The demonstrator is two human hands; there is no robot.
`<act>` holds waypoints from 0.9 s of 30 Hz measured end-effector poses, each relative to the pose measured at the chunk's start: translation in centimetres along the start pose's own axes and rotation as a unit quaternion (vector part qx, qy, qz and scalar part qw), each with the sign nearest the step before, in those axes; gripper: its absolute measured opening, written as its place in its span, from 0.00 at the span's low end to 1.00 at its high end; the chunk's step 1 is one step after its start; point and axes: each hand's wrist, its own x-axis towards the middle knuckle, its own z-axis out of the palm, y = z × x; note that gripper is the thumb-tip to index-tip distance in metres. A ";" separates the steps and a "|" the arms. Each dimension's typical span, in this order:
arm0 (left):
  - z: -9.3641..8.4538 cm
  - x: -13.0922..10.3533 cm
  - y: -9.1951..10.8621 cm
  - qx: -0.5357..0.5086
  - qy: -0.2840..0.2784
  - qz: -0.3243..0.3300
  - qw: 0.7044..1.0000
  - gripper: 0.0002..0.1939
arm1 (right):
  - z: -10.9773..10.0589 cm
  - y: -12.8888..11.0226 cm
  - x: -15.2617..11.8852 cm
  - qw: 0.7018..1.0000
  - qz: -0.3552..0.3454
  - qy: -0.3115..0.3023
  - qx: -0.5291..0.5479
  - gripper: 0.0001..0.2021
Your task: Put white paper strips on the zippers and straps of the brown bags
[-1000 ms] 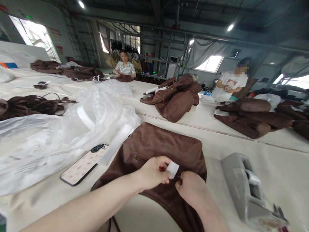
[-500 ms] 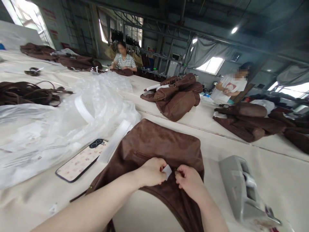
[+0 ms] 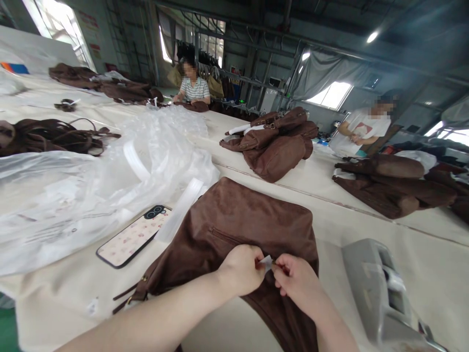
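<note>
A brown leather-like bag (image 3: 252, 210) lies flat on the pale table, its zipped pocket facing up. Over its middle, my left hand (image 3: 244, 266) pinches a small white piece (image 3: 266, 262) between thumb and fingers. Close on the right, my right hand (image 3: 293, 276) has its fingers pressed together on a small brass-coloured part of the bag, perhaps a zipper pull, mostly hidden by the fingertips. The white piece reaches the right fingertips. The bag's strap curves toward me beneath my forearms.
A phone (image 3: 134, 237) and a white strip (image 3: 179, 210) lie left of the bag, beside clear plastic sheeting (image 3: 91, 195). A grey tape dispenser (image 3: 377, 293) stands at right. More brown bags (image 3: 278, 151) lie beyond. Two people (image 3: 195, 88) (image 3: 362, 124) are across the table.
My left hand has moved right with the white piece, closing the gap to my right hand. The whole view has shifted slightly, so table objects appear farther right.
</note>
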 end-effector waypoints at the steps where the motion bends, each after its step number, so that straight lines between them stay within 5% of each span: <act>1: 0.2 0.0 0.1 -0.002 0.009 -0.001 1.000 0.10 | 0.0 0.1 0.0 1.000 -0.001 -0.003 0.001 0.09; 18: 1.4 0.3 0.3 -0.082 0.014 0.012 0.996 0.10 | -0.1 0.3 -0.3 0.995 -0.100 -0.001 -0.021 0.09; 27: 2.0 1.6 -0.1 -0.319 -0.056 -0.136 0.936 0.08 | 0.0 1.0 -0.3 0.996 0.033 -0.080 0.038 0.09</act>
